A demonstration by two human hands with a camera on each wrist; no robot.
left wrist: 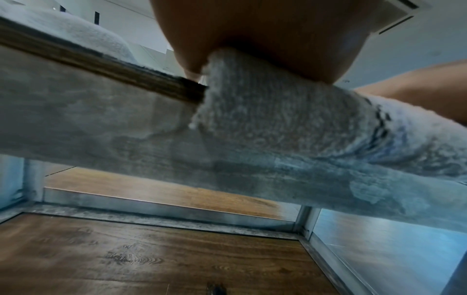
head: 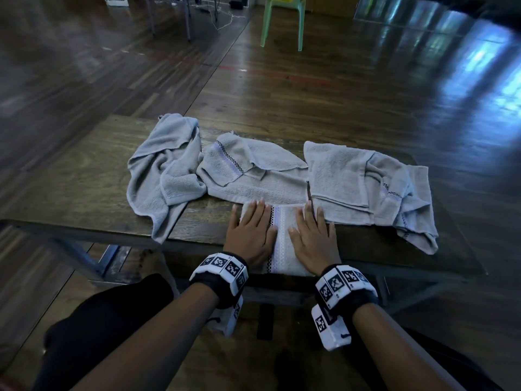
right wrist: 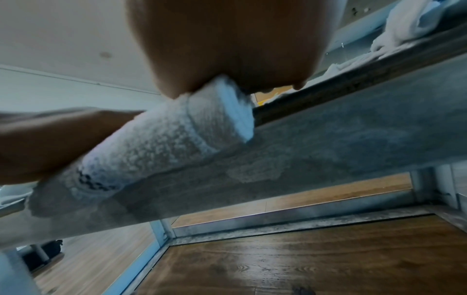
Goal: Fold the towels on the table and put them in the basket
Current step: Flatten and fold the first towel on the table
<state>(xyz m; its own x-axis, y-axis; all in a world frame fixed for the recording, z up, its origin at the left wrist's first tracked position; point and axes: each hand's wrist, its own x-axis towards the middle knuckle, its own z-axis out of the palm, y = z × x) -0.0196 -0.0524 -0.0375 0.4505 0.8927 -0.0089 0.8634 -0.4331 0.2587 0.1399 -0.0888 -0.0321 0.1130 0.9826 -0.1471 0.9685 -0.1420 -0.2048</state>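
A folded grey towel (head: pixel 283 244) with a lilac and black checked band lies at the near edge of the wooden table (head: pixel 84 187). My left hand (head: pixel 251 230) presses flat on its left half and my right hand (head: pixel 313 235) presses flat on its right half, fingers straight. In the wrist views the folded towel (left wrist: pixel 278 111) (right wrist: pixel 156 143) overhangs the table edge under each palm. Three unfolded grey towels lie behind: a crumpled one (head: pixel 163 176) at the left, one (head: pixel 253 173) in the middle, one (head: pixel 366 187) at the right. No basket is in view.
The left towel hangs over the table's near edge and the right towel (right wrist: pixel 404 26) trails toward the right edge. A green plastic chair (head: pixel 284 21) stands on the wooden floor far behind. My dark-clad knee (head: pixel 107 320) is below the table at the left.
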